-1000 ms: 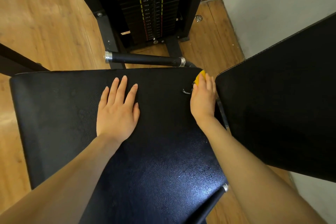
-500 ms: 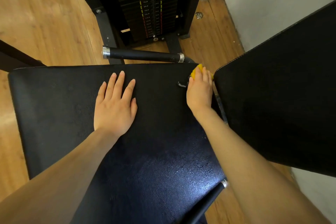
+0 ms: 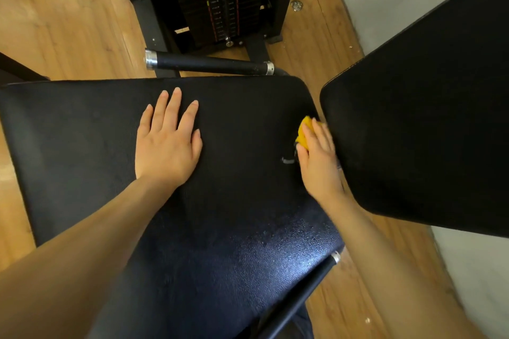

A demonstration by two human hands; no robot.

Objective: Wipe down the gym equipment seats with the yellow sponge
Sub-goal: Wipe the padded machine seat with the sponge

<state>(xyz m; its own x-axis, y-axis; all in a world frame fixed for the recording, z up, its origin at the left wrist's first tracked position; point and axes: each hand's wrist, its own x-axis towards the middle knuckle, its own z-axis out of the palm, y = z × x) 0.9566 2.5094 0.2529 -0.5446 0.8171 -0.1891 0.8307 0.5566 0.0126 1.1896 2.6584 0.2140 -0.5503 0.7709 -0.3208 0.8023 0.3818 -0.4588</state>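
Our right hand (image 3: pixel 319 157) grips a small soft yellow sponge (image 3: pixel 305 133) (light, squashy; best held from above) against the black padded vinyl seat (image 3: pixel 82 132); our left hand (image 3: pixel 165 146) lies flat, fingers straight.

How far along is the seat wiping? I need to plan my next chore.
Looks done: the seat pad's near part shines wet. In hand: the right hand presses the yellow sponge at its right edge; the left hand braces flat. Left: the dull left side and the angled pad.
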